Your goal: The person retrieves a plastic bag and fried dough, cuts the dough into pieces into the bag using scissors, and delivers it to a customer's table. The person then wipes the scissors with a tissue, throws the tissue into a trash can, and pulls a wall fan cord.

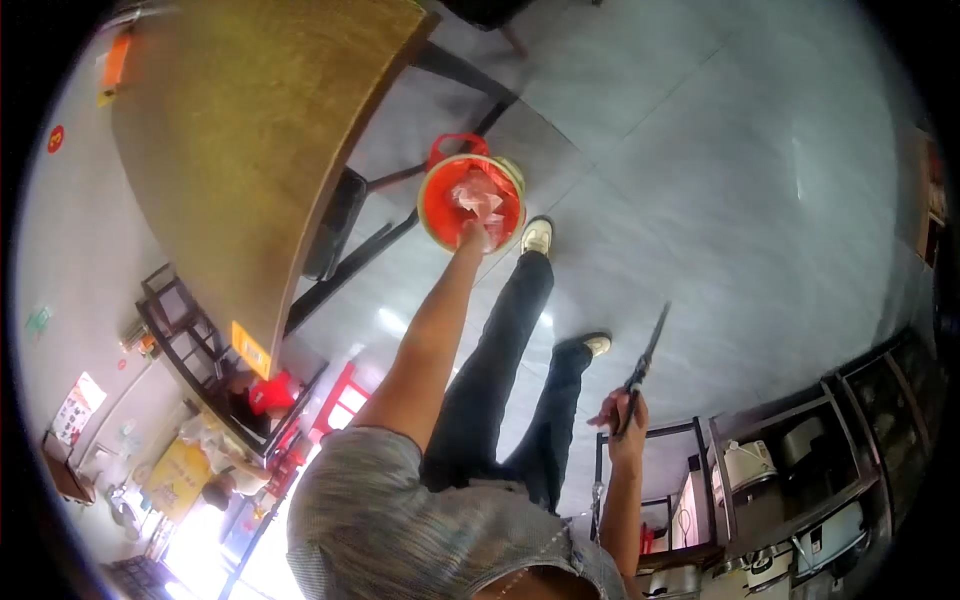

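Observation:
My left hand (474, 236) reaches down over the near rim of a round bin (427, 208) lined with a red bag. Crumpled clear and whitish plastic (479, 192) lies in the bin just beyond the hand. The fingers are blurred against it, so whether they grip any of it cannot be seen. Out to the right, my right hand (625, 411) is closed around the handles of dark scissors (641, 375). Their long, thin blades point up and away from the hand, well apart from the bin.
A large brown table (250, 130) stands at the left, with a black-seated chair (337, 225) under its edge. Metal racks (790, 470) holding appliances and pots line the lower right. Another person (235, 480) is at a yellow table in the lower left. Grey tiled floor (720, 200) stretches to the right.

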The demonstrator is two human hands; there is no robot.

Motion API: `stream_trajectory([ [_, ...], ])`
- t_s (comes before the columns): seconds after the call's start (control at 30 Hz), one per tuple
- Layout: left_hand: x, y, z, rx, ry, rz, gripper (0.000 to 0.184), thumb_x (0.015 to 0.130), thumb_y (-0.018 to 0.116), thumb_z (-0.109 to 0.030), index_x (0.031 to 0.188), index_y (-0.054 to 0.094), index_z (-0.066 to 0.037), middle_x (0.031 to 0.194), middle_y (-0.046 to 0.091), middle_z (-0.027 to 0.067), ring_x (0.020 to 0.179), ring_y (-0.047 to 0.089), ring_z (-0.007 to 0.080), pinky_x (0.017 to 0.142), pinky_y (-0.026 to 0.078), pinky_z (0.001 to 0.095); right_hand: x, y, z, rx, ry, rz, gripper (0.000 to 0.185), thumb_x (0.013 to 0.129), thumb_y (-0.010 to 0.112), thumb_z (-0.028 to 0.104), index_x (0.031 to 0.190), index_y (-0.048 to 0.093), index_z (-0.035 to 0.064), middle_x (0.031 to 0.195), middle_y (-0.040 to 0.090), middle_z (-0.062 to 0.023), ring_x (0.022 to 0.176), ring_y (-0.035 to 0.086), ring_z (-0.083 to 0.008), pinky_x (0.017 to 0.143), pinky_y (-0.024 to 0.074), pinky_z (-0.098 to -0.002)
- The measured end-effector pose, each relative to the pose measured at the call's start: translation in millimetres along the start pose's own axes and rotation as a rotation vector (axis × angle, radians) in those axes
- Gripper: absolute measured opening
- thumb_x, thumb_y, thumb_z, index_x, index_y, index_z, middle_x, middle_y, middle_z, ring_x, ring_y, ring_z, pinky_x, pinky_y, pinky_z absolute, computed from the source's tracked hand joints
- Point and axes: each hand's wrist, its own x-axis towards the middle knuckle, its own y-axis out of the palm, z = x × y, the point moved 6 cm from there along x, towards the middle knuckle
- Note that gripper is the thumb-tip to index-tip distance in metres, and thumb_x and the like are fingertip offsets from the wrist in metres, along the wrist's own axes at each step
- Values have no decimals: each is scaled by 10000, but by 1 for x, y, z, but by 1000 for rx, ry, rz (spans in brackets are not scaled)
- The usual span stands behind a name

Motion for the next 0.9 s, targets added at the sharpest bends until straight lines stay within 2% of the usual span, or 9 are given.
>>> stream_trajectory([
  [0.03, 50, 13, 34, 11, -74, -57, 630, 804, 441, -549, 1057, 553, 18, 1029, 584, 201, 947, 580, 316, 800, 447, 452, 8, 1, -2, 0, 22, -29, 292, 843, 585, 302, 838, 469, 33, 636, 465, -39, 502, 492, -123, 458, 486, -260],
  [0.13, 11, -17, 12, -188, -503, -578, 738, 755, 467, -597, 1112, 489, 49, 1109, 508, 258, 991, 539, 367, 834, 436, 455, 13, -9, -18, -25, 51, -108, 333, 826, 609, 337, 866, 476, 35, 641, 467, -35, 514, 502, -132, 466, 496, -285],
  [0.23, 13, -16, -5, -308, -603, -799, 862, 705, 493, -645, 1166, 426, 81, 1190, 431, 315, 1035, 498, 419, 869, 424, 458, 15, -19, -34, -95, 132, -143, 312, 839, 594, 332, 882, 482, 45, 632, 460, -23, 509, 491, -124, 473, 502, -295],
  [0.33, 44, -11, -17, -269, -393, -504, 837, 711, 546, -563, 1170, 364, 113, 1203, 387, 327, 1033, 486, 417, 873, 421, 452, 16, -20, -52, -40, 146, -141, 291, 846, 587, 316, 886, 486, 46, 625, 458, -21, 505, 485, -121, 473, 499, -289],
  [0.47, 28, 7, -89, 372, 593, -130, 387, 780, 530, -339, 992, 588, -20, 1087, 541, 184, 1013, 496, 378, 847, 423, 459, 15, 1, -51, -73, 147, -186, 249, 862, 570, 276, 882, 485, 43, 636, 474, -25, 516, 508, -126, 472, 504, -293],
  [0.5, 34, 15, -93, 570, 651, -255, 197, 769, 549, -229, 845, 654, -80, 1018, 584, 124, 977, 527, 327, 814, 446, 420, 15, -1, -61, -58, 151, -205, 246, 868, 557, 277, 873, 479, 44, 652, 485, -35, 522, 519, -134, 473, 505, -295],
  [0.63, 23, 28, -98, 800, 416, -597, 196, 765, 581, -227, 704, 628, -47, 931, 580, 122, 865, 564, 214, 723, 460, 319, 12, -2, -83, -35, 164, -231, 215, 854, 558, 229, 856, 471, 32, 670, 493, -70, 590, 525, -164, 494, 504, -339],
  [0.77, 65, 61, -73, 914, 460, -447, 198, 811, 507, -208, 827, 595, -32, 947, 575, 157, 854, 561, 264, 737, 461, 358, 22, -34, -146, 160, 182, -135, 157, 866, 523, 180, 857, 470, 32, 688, 486, -54, 579, 485, -155, 507, 469, -319],
  [0.9, 30, 59, -85, 746, 559, -140, 235, 857, 433, -190, 950, 561, -16, 963, 570, 193, 843, 559, 315, 752, 462, 398, 19, 7, -106, 13, 73, -183, 248, 897, 506, 279, 871, 473, 35, 663, 470, -37, 535, 457, -125, 464, 463, -298],
])
